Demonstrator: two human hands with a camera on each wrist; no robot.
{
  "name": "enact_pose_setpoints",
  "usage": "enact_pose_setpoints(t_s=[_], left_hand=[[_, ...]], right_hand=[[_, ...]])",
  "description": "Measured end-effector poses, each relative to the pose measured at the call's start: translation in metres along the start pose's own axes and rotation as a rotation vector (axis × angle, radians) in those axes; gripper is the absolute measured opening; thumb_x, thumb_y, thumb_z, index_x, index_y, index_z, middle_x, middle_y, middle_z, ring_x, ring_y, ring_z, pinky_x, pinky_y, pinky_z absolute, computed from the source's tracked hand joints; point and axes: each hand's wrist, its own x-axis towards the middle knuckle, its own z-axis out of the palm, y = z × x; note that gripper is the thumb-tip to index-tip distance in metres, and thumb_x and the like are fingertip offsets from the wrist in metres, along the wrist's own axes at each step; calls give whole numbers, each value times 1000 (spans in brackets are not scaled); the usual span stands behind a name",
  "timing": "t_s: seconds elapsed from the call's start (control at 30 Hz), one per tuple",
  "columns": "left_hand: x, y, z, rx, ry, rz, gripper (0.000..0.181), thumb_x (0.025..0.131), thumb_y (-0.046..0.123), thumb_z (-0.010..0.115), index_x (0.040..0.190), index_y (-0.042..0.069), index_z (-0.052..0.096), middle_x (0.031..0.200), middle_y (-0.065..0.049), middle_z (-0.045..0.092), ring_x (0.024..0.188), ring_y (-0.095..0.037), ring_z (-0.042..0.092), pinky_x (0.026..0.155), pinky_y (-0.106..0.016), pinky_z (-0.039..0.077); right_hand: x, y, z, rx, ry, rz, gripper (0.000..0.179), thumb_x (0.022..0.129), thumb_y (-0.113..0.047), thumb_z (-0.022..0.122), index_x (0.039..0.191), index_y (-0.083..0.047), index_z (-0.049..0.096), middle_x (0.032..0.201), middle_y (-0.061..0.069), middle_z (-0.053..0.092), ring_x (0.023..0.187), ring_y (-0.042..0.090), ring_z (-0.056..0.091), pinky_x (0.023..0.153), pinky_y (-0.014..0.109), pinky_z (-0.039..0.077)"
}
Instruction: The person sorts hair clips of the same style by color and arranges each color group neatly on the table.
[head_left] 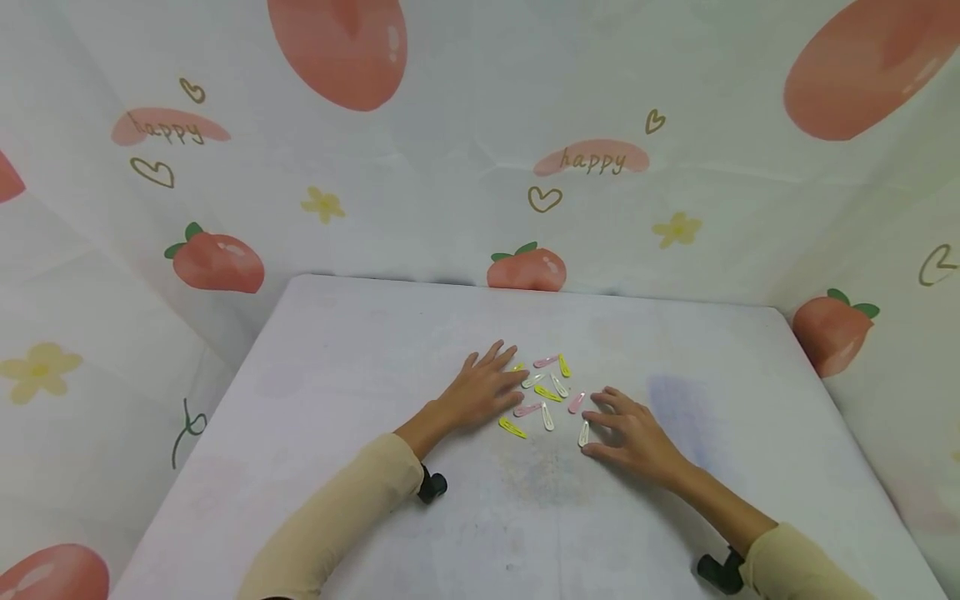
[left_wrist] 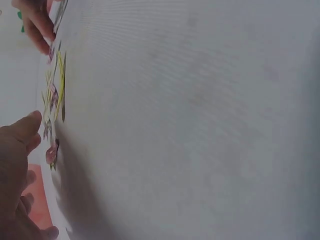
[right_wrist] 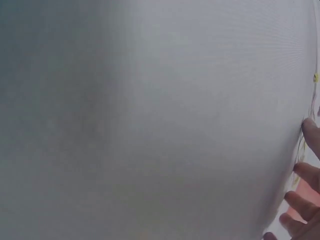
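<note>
Several snap hair clips lie loosely grouped on the white table, among them a yellow clip, a pink clip and a white clip. On the group's left side my left hand spreads its fingers, their tips close over the nearest clips and partly hiding a yellow one. My right hand is at the right side, fingers parted and slightly bent. A white clip lies between its thumb and index fingertips. In the right wrist view the fingertips reach down to the tabletop.
The white table has its back edge against a white cloth backdrop printed with peaches, flowers and hearts. Dark wrist cameras hang below both forearms. A bluish stain marks the tabletop beyond the right hand.
</note>
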Motion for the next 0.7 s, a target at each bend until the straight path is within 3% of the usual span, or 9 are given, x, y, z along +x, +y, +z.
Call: enact_pose_setpoints(t_s=[0.17,0.4,0.7], left_hand=[[5,0,-1,-39,44,-1,37,101,38,56,131,21,67,157,-11,38,152,-31,15,114,-60,23],[9,2,0,-59,61,0,29,100,35,60,120,20,74,152,-12,44,151,-30,18,113,-59,25],[16,1,-1,-84,51,5,32,97,33,65,126,20,71,152,-14,44,150,-33,19,112,-61,25]], right_hand=[[1,-2,0,-24,7,0,55,74,-41,86,117,-8,75,133,18,61,135,43,43,101,65,38],[1,-2,2,-39,13,14,53,74,-40,87,116,-9,75,131,17,62,133,42,45,101,63,40],[4,1,-1,-15,14,-33,49,74,-35,87,114,-9,76,129,17,62,127,40,51,97,61,43]])
